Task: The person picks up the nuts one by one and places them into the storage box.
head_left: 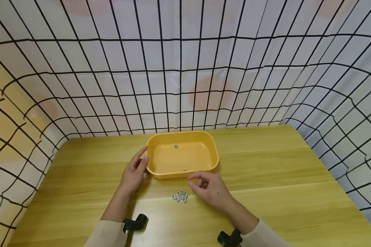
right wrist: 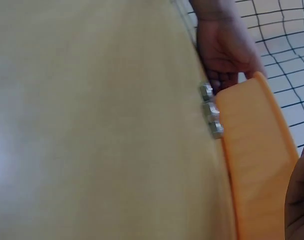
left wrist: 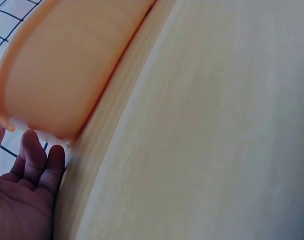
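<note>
A yellow tray [head_left: 182,159] stands on the table, orange-looking in both wrist views. Two small metal nuts lie inside it, one near the back wall [head_left: 176,146] and the other by the front wall. My left hand [head_left: 135,171] is at the tray's left end, thumb and index fingertips right at the rim, the other fingers loosely bent. Just in front of the tray's right half, my right hand [head_left: 212,190] has thumb and index fingertips slightly apart, nothing visible between them. Several hex nuts [head_left: 181,196] lie bunched on the table to its left.
The wooden table [head_left: 272,178] extends to both sides. Black grid netting [head_left: 179,72] over pale cloth rises along the back and sides, close behind the tray. Black wrist cameras [head_left: 136,223] hang from both wrists.
</note>
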A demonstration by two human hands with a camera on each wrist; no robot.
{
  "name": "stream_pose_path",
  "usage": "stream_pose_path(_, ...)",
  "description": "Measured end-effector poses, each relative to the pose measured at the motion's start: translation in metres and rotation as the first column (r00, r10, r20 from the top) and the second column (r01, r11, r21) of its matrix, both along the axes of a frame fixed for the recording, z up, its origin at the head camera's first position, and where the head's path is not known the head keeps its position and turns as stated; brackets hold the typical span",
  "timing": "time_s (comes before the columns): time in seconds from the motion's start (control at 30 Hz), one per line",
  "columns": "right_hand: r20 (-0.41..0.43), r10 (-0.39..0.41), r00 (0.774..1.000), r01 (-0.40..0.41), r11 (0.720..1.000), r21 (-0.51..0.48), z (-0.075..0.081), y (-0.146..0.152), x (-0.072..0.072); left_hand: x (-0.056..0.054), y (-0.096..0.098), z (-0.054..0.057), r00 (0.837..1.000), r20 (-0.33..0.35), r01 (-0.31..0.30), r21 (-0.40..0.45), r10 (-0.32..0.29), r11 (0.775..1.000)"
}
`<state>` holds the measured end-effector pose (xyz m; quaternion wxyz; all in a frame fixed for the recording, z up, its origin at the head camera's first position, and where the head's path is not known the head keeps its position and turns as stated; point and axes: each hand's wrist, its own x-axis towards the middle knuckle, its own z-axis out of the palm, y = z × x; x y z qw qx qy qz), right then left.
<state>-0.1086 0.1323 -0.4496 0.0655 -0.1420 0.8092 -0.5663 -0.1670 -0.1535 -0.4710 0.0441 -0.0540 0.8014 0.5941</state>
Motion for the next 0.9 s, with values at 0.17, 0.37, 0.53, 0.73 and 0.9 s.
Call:
stream_pose_path(0.17,0.068,0.010,0.998,-0.011,1.000,0.013,-0.006,0.002,0.003,0.000,0.000,0.000,1.000,0.005,-0.015,-0.006,0.015,1.000)
stream_pose_path(0.37,0.171,0.086,0.982,-0.089,0.996,0.010,-0.016,0.002,0.004,0.002,0.000,0.000,1.000,-0.002,-0.017,-0.006,0.017,1.000)
stream_pose_path(0.53,0.192,0.094,0.977,-0.103,0.994,0.037,-0.021,0.002,0.002,0.002,0.000,0.000,1.000,0.002,-0.014,-0.006,0.014,1.000)
stream_pose_path(0.73,0.131,0.091,0.987,-0.117,0.971,0.207,-0.025,0.001,0.001,0.002,0.000,0.001,1.000,0.000,-0.014,-0.010,0.014,1.000)
stream_pose_path(0.9,0.110,0.107,0.988,-0.134,0.949,0.285,-0.025,-0.002,0.001,0.001,0.000,-0.001,1.000,-0.005,-0.016,-0.008,0.016,1.000)
